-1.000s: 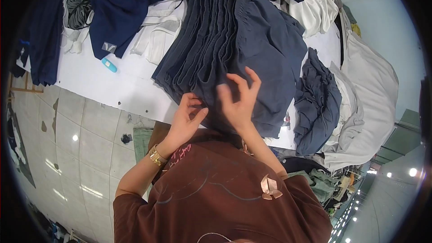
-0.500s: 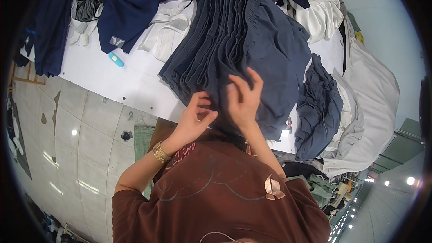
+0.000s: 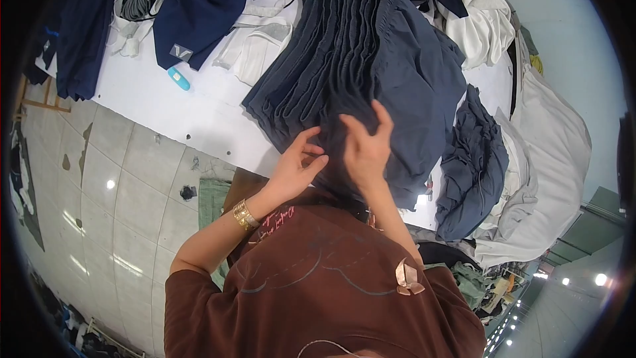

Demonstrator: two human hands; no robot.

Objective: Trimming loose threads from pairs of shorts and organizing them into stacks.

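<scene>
A fanned stack of dark blue-grey fabric pieces (image 3: pixel 344 59) lies on the white table (image 3: pixel 192 116) in front of me. My left hand (image 3: pixel 298 166), with a gold bracelet on its wrist, pinches the near edge of a fabric layer. Just to its right, my right hand (image 3: pixel 364 149) rests on the top piece with fingers spread and raised. A wide dark blue-grey piece (image 3: pixel 417 93) covers the right side of the stack and hangs over the table's near edge.
Navy garments (image 3: pixel 199 0) and white cloth (image 3: pixel 255 33) lie at the far left of the table, with a small light-blue object (image 3: pixel 177 78) beside them. A crumpled blue-grey heap (image 3: pixel 470 159) and white fabric (image 3: pixel 550 159) sit at right. Tiled floor (image 3: pixel 106 185) lies at left.
Both hands have moved slightly up along the stack's near edge. My left hand's fingers have closed into a pinch on a fabric layer.
</scene>
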